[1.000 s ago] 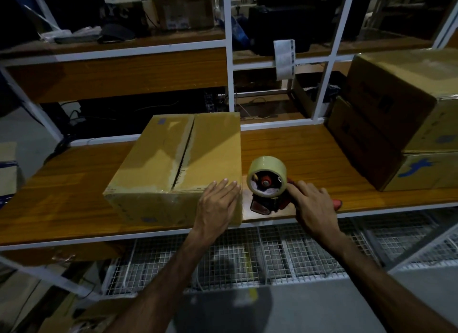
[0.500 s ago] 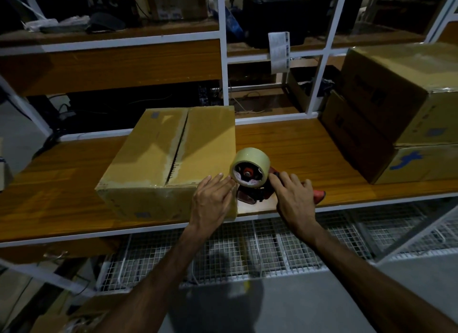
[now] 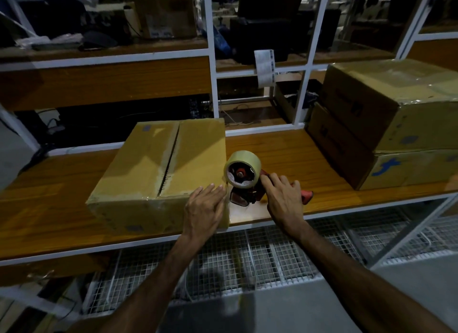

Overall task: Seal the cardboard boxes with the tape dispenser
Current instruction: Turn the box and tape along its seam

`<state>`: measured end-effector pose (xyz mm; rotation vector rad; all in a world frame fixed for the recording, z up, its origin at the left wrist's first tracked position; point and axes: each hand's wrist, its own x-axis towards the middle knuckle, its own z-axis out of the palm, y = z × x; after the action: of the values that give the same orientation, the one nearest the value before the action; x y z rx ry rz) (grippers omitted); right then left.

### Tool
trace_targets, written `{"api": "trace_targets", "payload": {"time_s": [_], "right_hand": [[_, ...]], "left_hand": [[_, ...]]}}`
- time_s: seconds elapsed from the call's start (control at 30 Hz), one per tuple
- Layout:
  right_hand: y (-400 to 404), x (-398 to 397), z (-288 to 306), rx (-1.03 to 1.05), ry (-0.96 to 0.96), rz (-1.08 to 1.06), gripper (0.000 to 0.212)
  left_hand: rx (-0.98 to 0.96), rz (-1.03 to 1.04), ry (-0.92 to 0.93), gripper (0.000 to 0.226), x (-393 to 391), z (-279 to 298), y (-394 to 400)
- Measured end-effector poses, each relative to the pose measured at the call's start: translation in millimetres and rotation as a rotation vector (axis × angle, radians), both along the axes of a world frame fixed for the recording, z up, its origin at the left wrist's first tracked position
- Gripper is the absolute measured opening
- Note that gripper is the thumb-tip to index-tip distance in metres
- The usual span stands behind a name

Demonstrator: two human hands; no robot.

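Across the frame's middle runs a wooden shelf (image 3: 285, 149) carrying the box (image 3: 158, 174) at centre, its top seam untaped and slightly gapped. At right sit two stacked boxes (image 3: 386, 124), apparently already taped. The box looks stiff-walled but its flaps should give under pressure, so bracing near the corner suits it. Just right of it stands the dispenser (image 3: 244, 177), rigid and light by the look, best taken by its red handle. The left hand (image 3: 205, 206) lies flat, fingers straight, on the box's near right corner. The right hand (image 3: 282, 196) curls around the handle. Dim light hides the blade and whether any tape end touches the box.
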<state>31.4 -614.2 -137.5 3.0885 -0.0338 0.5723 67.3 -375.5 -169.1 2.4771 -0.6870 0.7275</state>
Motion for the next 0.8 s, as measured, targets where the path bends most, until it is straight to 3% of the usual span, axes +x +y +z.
{"api": "trace_targets", "payload": {"time_s": [0.23,0.4,0.6,0.7,0.8], "right_hand": [[-4.3,0.5,-1.6,0.027,0.011,-0.008,0.045],[-62.3,-19.3,-11.8,0.068,0.174,-0.113,0.069],[-109.4,-51.8,-29.6,0.161,0.108,-0.241,0.070],[-108.0,-44.5,-32.6,0.380,0.117,-0.240,0.060],[-92.5,-22.9,-32.4,0.744,0.195,-0.234,0.048]], "left_hand": [[0.018,0.007,0.018,0.033,-3.1,4.8,-0.2],[0.012,-0.014,0.016,0.035,-3.7,6.0,0.6],[-0.009,-0.007,0.035,0.032,-1.7,1.3,0.2],[-0.032,0.012,0.073,0.033,-4.4,5.1,-2.7],[-0.028,0.017,0.100,0.034,-8.5,9.4,-3.3]]}}
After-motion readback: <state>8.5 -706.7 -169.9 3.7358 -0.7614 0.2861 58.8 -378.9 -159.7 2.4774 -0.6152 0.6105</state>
